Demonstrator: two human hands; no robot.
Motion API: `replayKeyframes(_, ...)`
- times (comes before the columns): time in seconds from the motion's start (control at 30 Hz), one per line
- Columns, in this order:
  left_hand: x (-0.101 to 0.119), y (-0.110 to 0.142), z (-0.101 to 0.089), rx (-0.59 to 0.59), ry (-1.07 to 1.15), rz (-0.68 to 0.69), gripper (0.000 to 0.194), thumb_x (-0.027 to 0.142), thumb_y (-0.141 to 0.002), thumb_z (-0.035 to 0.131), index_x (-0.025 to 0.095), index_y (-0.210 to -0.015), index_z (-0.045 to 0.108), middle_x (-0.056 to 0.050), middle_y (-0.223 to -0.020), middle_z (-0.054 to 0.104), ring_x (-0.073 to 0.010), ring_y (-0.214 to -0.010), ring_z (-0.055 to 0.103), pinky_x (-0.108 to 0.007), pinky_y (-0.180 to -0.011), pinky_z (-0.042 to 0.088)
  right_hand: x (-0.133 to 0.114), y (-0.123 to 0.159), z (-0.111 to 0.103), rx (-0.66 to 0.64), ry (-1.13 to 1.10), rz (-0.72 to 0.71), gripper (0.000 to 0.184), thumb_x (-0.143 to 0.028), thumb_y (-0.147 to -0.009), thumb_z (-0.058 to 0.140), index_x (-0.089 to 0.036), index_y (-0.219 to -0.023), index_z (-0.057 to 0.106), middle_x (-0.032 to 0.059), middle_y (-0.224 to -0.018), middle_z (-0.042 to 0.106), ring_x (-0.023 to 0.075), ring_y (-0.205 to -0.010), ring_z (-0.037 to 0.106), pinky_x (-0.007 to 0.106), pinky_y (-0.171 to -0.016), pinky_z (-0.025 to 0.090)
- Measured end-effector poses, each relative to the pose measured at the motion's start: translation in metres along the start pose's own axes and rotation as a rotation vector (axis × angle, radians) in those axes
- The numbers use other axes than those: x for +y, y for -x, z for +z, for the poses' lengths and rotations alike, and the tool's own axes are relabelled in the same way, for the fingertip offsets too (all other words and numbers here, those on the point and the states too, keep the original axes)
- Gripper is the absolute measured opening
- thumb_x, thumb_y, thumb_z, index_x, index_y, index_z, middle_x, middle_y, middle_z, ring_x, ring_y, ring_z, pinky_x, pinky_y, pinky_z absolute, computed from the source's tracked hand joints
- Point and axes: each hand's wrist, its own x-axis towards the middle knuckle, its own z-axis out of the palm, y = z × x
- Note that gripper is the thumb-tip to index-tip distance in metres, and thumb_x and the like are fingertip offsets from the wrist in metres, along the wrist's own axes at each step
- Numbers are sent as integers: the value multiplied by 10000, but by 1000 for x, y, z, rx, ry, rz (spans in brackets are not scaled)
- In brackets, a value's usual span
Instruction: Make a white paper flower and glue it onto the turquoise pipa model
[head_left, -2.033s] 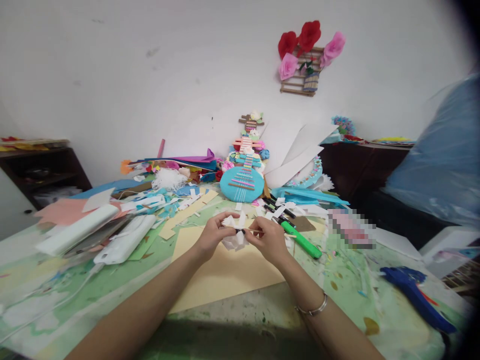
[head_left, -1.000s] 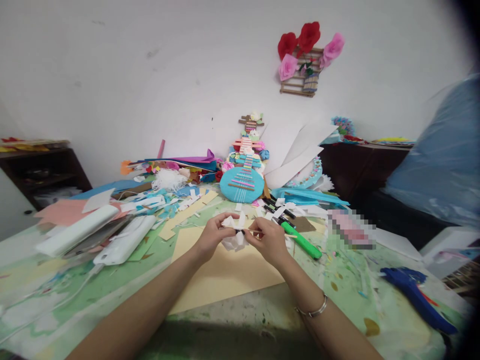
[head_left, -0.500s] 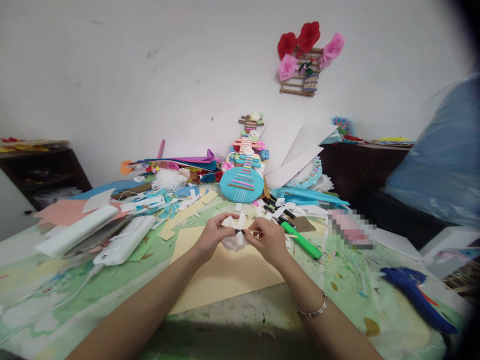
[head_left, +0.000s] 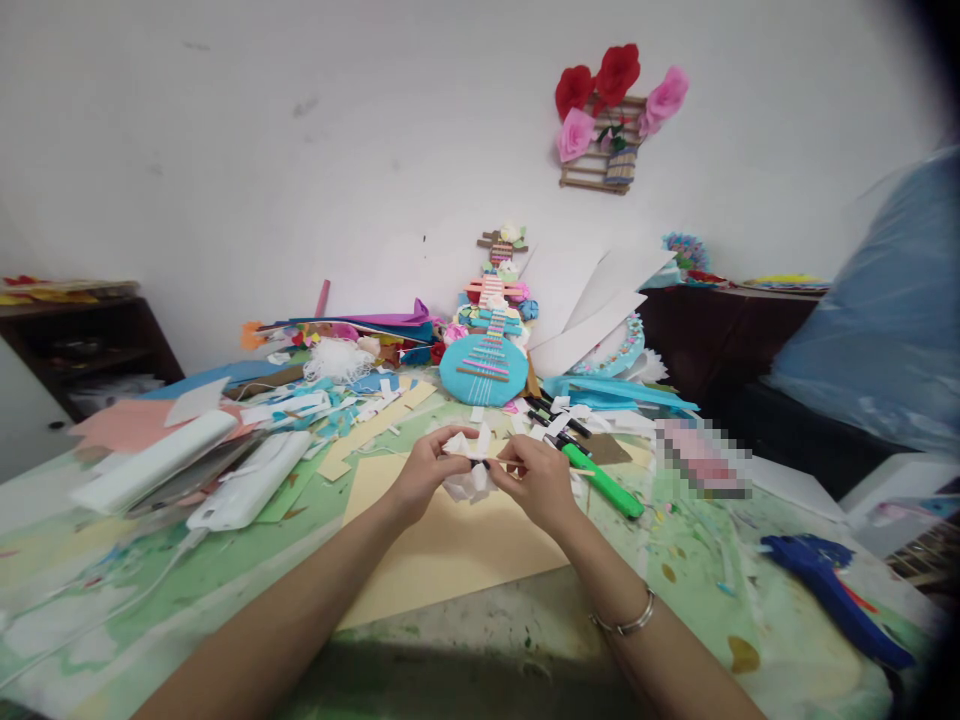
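Observation:
Over the cream paper sheet (head_left: pixel 442 560), my left hand (head_left: pixel 424 475) pinches a piece of crinkled white paper (head_left: pixel 471 485). My right hand (head_left: pixel 541 482) is closed, its fingertips meeting the left ones at the white paper. A thin wooden stick (head_left: pixel 583 471) passes through the right hand, its end jutting out to the right, while its other end lies against the paper. Fingers partly cover both paper and stick. Just behind the hands stands a blue lute-shaped craft (head_left: pixel 484 370) with coloured strips.
Right of my hands lie a green glue gun or cutter-like tool (head_left: pixel 606 482) and black pens (head_left: pixel 574 440). A blue-handled tool (head_left: pixel 840 595) rests at the far right. White devices (head_left: pixel 251 480) with a cable, paper scraps (head_left: pixel 315 405) and white yarn (head_left: pixel 339 358) cover the left side.
Both hands stay in nearly the same place with the white paper and the stick. Only very slight finger movement, if any, shows.

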Motion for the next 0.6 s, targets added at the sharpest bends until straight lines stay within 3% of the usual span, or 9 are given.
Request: replayKeyframes(0.6,1,0,0,4,7,-3,414,142,-564,625,159,-978,619,36,-640,596,-85,-498,491,-190,-485,349,0,0,0,0,9,1,204,-278,-775,587,-197,-609,500,-23,-548,557,107,-523,497,219,-515,311)
